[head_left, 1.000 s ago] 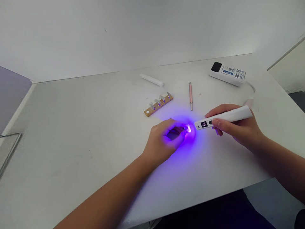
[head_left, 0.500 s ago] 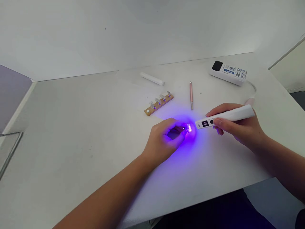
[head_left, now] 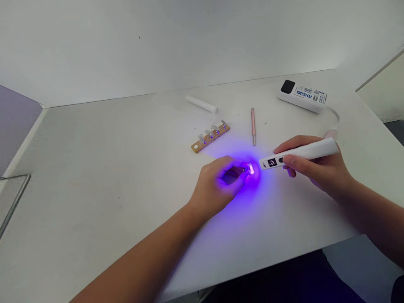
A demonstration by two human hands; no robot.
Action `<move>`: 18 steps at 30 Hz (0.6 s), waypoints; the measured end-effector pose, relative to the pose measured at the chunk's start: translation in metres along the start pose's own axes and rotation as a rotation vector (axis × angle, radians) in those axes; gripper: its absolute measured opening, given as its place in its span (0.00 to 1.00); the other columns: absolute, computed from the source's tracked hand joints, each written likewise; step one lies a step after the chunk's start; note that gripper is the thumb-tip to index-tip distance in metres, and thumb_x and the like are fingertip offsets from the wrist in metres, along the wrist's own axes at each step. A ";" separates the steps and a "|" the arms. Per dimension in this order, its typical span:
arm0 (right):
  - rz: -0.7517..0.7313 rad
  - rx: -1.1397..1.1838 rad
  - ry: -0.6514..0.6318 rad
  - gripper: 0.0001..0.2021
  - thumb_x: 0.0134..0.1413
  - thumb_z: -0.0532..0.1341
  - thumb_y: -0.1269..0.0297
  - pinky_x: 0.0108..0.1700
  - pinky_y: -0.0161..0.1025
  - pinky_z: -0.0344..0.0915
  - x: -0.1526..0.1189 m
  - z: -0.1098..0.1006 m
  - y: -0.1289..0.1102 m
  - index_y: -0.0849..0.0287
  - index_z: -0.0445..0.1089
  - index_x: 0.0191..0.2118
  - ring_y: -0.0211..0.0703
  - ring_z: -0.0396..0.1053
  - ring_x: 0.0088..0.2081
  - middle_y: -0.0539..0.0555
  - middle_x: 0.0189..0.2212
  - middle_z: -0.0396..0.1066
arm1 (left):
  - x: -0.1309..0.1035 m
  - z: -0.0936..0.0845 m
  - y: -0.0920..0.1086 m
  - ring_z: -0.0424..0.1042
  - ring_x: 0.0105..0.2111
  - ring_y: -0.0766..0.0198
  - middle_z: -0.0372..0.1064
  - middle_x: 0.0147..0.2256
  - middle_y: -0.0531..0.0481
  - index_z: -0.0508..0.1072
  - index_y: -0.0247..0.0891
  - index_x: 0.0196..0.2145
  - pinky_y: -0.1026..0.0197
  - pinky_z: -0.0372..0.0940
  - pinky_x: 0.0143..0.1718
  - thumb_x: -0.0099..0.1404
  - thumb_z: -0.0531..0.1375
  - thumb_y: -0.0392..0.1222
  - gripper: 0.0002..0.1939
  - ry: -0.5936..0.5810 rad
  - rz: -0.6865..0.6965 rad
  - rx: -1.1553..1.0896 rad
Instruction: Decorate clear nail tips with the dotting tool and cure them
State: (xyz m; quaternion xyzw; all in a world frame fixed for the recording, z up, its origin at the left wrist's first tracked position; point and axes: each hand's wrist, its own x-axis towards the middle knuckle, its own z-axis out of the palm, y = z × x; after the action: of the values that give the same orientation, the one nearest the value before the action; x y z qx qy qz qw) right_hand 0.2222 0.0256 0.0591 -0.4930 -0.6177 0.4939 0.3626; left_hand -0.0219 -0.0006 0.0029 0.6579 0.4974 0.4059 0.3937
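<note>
My left hand (head_left: 217, 181) pinches a small nail tip (head_left: 251, 168) between thumb and fingers, and the tip glows bright violet. My right hand (head_left: 318, 164) is wrapped around a white handheld UV nail lamp (head_left: 303, 155), its thumb by the black button. The lamp's lit end points left at the nail tip, a small gap apart, and spreads purple light over my fingertips and the table. A small lit display with digits shows on the lamp. Beyond my left hand lies a wooden strip (head_left: 210, 139) with several clear nail tips (head_left: 208, 134) standing on it.
Behind the strip lies a white tube (head_left: 202, 104). A pink pen-like tool (head_left: 253, 125) with metal ends rests on the white table (head_left: 94, 168). At the back right sits a white, labelled power bank-like box (head_left: 303, 96) with a cable (head_left: 335, 114). A wall stands behind.
Both hands stay almost still, with the nail tip and lamp held as before. The purple glow remains on.
</note>
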 end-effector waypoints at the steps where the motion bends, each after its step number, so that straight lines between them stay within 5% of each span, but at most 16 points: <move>1: 0.001 -0.002 0.001 0.02 0.55 0.74 0.61 0.24 0.37 0.61 0.000 0.000 0.000 0.50 0.84 0.36 0.38 0.68 0.23 0.50 0.21 0.74 | 0.000 0.000 0.000 0.81 0.34 0.62 0.84 0.38 0.47 0.82 0.38 0.39 0.61 0.76 0.36 0.64 0.66 0.35 0.06 0.001 -0.001 -0.002; 18: -0.002 -0.015 0.012 0.02 0.54 0.74 0.62 0.23 0.37 0.61 -0.001 0.001 -0.004 0.51 0.84 0.34 0.38 0.68 0.22 0.50 0.21 0.73 | 0.000 -0.001 0.001 0.81 0.34 0.62 0.84 0.40 0.46 0.81 0.39 0.40 0.61 0.76 0.35 0.65 0.65 0.35 0.06 -0.010 0.002 0.002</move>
State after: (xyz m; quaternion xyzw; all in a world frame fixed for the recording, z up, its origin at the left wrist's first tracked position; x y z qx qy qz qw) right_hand 0.2209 0.0244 0.0630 -0.4978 -0.6196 0.4860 0.3633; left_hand -0.0222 -0.0005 0.0044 0.6608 0.4954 0.4025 0.3949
